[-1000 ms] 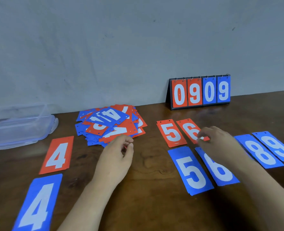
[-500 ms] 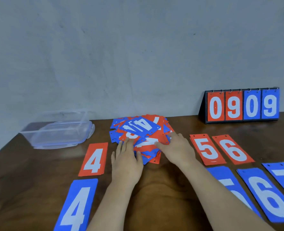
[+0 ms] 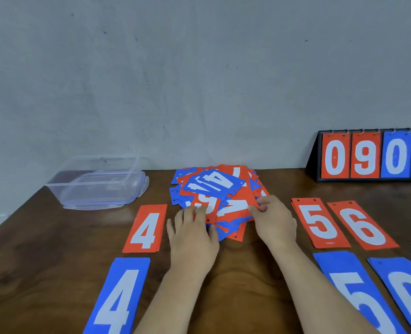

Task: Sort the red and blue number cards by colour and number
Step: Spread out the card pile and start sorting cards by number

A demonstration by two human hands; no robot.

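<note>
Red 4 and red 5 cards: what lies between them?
The mixed card pile, with left hand and right hand on it; head view.

Table (image 3: 55,273) dark polished wood, glossy; box (image 3: 98,183) clear smooth plastic; cards (image 3: 214,194) matt; wall (image 3: 175,80) rough, matt.

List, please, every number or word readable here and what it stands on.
"0 9 0 9": scoreboard, red pair then blue pair; last digit cut off.
"4": red 4 card.
"4": blue 4 card.
"5": red 5 card.
"6": red 6 card.
"5": blue 5 card.
"6": blue 6 card, partly cut off.
"4": top blue card of the pile, turned.
Other pile digits are too covered to read.
</note>
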